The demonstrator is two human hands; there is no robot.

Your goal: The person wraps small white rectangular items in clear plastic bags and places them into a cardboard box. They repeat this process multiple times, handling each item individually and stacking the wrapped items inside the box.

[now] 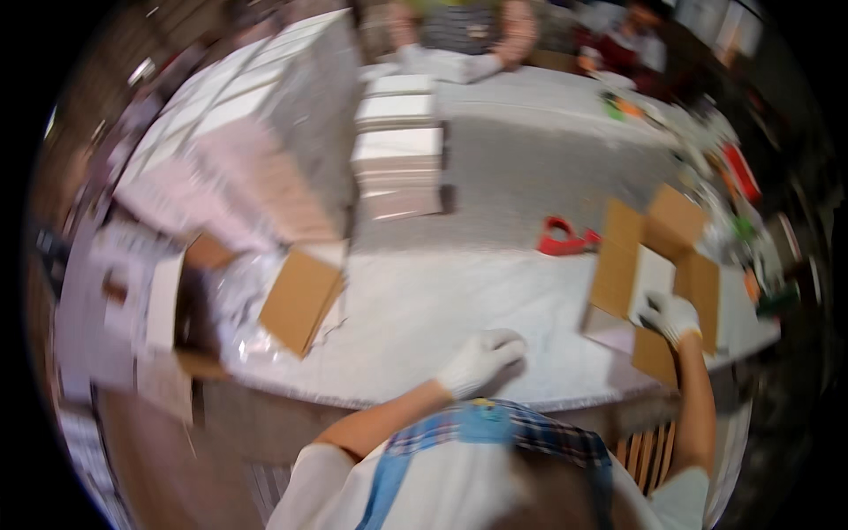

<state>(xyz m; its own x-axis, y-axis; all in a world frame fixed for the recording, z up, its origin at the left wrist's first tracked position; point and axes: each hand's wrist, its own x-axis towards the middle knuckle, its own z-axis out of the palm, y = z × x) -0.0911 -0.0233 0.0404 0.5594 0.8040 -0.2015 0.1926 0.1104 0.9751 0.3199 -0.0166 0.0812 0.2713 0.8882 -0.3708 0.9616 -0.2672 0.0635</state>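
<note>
My left hand [484, 362], in a white glove, rests low over the near edge of the white-covered table [415, 309]. Its fingers are curled together, and nothing shows in them. On the right stands an open brown cardboard box [616, 256], its flaps folded outward. My right hand [675, 318], also gloved, reaches over the near side of this box. Its dark-tipped fingers are stretched out and apart, above the white contents [652, 276]. Blur hides whether they touch. A red tape dispenser [564, 238] lies just left of the box.
Another open box [300, 300] with clear plastic inside stands at the left. Behind it rises a tall block of stacked white cartons [256, 132]. A smaller white stack [397, 159] is at centre back. Across the table are a person's gloved hands [446, 66]; another person [623, 44] is farther right.
</note>
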